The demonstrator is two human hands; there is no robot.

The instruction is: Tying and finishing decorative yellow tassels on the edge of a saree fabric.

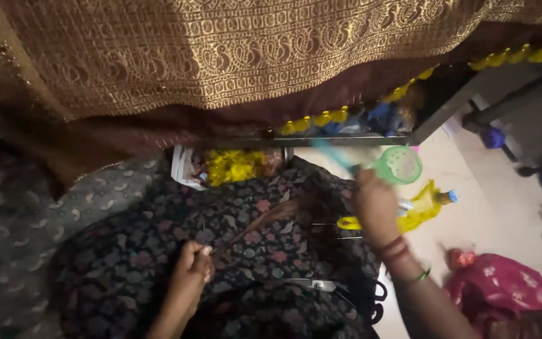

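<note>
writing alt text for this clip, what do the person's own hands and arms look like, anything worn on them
Both forearms are bare, with no sleeves in view. The right hand has bangles at the wrist: a couple of reddish-brown ones close to the hand and a thin green one further up the arm. The left hand shows no bangle, ring or watch; its wrist looks plain. No gloves on either.

Dim, soft focus, motion-blurred right side

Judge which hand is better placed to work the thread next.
Left, probably. The left hand already pinches the thread on the lap, while the right hand is up near the green spool, blurred.
</note>
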